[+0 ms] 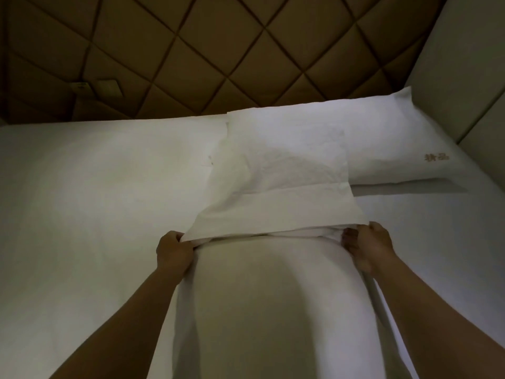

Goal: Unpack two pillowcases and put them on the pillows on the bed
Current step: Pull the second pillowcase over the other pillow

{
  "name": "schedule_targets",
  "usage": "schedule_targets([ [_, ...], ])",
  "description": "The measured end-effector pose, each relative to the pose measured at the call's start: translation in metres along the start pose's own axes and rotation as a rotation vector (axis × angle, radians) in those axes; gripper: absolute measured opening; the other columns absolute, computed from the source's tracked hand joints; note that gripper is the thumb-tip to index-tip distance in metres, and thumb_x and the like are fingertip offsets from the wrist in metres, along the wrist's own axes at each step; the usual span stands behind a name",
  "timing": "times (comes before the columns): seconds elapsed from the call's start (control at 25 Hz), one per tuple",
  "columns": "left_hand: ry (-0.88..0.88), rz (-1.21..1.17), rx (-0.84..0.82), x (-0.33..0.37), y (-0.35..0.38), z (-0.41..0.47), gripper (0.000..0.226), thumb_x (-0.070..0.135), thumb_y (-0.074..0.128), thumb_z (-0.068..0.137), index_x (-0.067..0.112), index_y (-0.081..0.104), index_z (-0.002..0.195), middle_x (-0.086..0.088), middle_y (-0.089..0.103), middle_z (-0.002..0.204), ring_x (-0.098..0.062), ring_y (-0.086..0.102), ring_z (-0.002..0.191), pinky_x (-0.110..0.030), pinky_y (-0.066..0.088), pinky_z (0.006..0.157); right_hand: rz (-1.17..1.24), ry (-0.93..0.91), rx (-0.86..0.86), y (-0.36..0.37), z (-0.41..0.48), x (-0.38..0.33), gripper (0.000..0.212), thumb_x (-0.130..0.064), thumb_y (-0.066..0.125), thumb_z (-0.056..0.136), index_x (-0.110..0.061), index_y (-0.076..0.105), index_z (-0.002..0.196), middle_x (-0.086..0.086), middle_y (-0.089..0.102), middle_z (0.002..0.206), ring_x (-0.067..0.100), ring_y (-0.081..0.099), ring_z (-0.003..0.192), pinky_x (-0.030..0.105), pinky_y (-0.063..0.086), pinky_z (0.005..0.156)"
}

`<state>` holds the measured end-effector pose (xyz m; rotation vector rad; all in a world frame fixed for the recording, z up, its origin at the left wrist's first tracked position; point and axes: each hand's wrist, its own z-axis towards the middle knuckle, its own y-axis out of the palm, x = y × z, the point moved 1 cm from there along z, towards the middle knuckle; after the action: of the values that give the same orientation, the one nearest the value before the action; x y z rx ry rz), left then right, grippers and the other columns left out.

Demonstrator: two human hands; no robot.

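A white pillow (273, 310) lies lengthwise in front of me on the bed. A thin white pillowcase (278, 187) stretches away from its far end, creased across the middle. My left hand (175, 250) pinches the left corner of the pillowcase's open edge at the pillow's end. My right hand (369, 247) grips the right corner of that edge. A second pillow (396, 149), in a white cover with gold embroidered characters, rests at the back right against the headboard, partly under the stretched pillowcase.
The white bed sheet (95, 201) spreads to the left. A brown diamond-quilted headboard (218, 50) rises behind the bed, with two switch plates (95, 87) at its left. A beige padded panel (470, 64) stands at the right.
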<state>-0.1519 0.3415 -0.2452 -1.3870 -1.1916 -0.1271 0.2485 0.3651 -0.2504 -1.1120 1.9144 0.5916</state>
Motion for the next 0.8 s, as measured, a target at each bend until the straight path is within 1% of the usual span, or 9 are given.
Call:
schedule_targets([
  [0.12,-0.002,0.083,0.017,-0.010,0.009,0.011,0.009,0.005,0.054,0.086,0.005,0.059,0.093,-0.008,0.058,0.086,-0.027,0.053,0.082,-0.037,0.041,0.070,-0.347,-0.133,0.050,-0.002,0.009,0.015,0.016,-0.022,0.047,0.098,-0.011,0.058,0.105,0.011,0.063,0.102,0.026,0.061,0.091,0.038,0.054,0.079],
  [0.24,-0.154,0.045,0.028,-0.021,0.018,0.019,0.014,0.009,0.049,0.091,-0.001,0.058,0.096,-0.018,0.058,0.092,-0.033,0.052,0.083,-0.040,0.043,0.072,-0.641,-0.247,0.050,-0.009,0.015,0.031,0.020,-0.024,0.047,0.099,-0.009,0.059,0.095,0.007,0.062,0.092,0.023,0.058,0.083,0.034,0.047,0.071],
  [0.4,-0.355,-0.214,0.009,-0.025,0.019,0.018,0.020,0.008,0.052,0.090,-0.007,0.058,0.101,-0.022,0.061,0.102,-0.036,0.054,0.085,-0.041,0.047,0.077,-0.695,-0.260,0.089,-0.005,0.017,0.035,0.015,-0.014,0.050,0.094,-0.007,0.061,0.086,0.011,0.064,0.087,0.028,0.060,0.081,0.032,0.043,0.066],
  [0.48,-0.408,-0.381,-0.071,-0.013,0.013,0.015,0.023,0.008,0.055,0.094,-0.005,0.057,0.112,-0.014,0.058,0.093,-0.029,0.054,0.081,-0.036,0.046,0.077,-0.621,-0.169,0.098,-0.001,0.016,0.030,0.008,-0.010,0.055,0.092,-0.007,0.062,0.092,0.012,0.065,0.095,0.024,0.058,0.080,0.030,0.043,0.069],
  [0.52,-0.432,-0.459,-0.121,-0.005,0.009,0.012,0.018,0.007,0.053,0.095,-0.001,0.058,0.111,-0.010,0.056,0.086,-0.025,0.053,0.074,-0.034,0.046,0.072,-0.562,-0.112,0.068,0.001,0.013,0.026,0.009,-0.010,0.057,0.091,-0.006,0.063,0.097,0.013,0.065,0.100,0.023,0.057,0.081,0.030,0.044,0.072],
  [0.6,-0.545,-0.582,-0.154,0.001,0.002,0.007,0.006,-0.001,0.050,0.093,0.000,0.056,0.092,-0.010,0.051,0.075,-0.023,0.046,0.063,-0.032,0.040,0.058,-0.543,-0.005,-0.022,0.000,0.007,0.017,0.022,-0.012,0.057,0.095,-0.004,0.061,0.115,0.014,0.062,0.112,0.026,0.057,0.090,0.030,0.042,0.079],
  [0.68,-0.565,-0.569,-0.146,-0.002,-0.001,0.000,0.016,-0.004,0.049,0.090,0.001,0.050,0.075,-0.013,0.047,0.070,-0.025,0.040,0.061,-0.034,0.036,0.058,-0.626,0.067,-0.080,-0.006,0.001,0.013,0.033,-0.014,0.051,0.100,0.000,0.056,0.129,0.018,0.059,0.124,0.030,0.056,0.104,0.030,0.041,0.083],
  [0.72,-0.521,-0.523,-0.150,-0.005,-0.002,-0.004,0.021,-0.003,0.048,0.091,0.003,0.048,0.071,-0.012,0.046,0.069,-0.025,0.040,0.063,-0.036,0.037,0.061,-0.633,0.086,-0.073,-0.008,-0.002,0.013,0.033,-0.014,0.051,0.100,0.001,0.056,0.129,0.018,0.060,0.122,0.030,0.056,0.103,0.030,0.042,0.082],
  [0.8,-0.419,-0.482,-0.156,-0.009,-0.001,-0.015,0.028,-0.002,0.049,0.093,0.009,0.046,0.068,-0.009,0.046,0.067,-0.024,0.042,0.063,-0.038,0.040,0.067,-0.553,0.110,-0.024,-0.014,-0.014,0.017,0.022,-0.010,0.055,0.098,0.000,0.062,0.115,0.013,0.064,0.097,0.025,0.056,0.080,0.030,0.042,0.064],
])
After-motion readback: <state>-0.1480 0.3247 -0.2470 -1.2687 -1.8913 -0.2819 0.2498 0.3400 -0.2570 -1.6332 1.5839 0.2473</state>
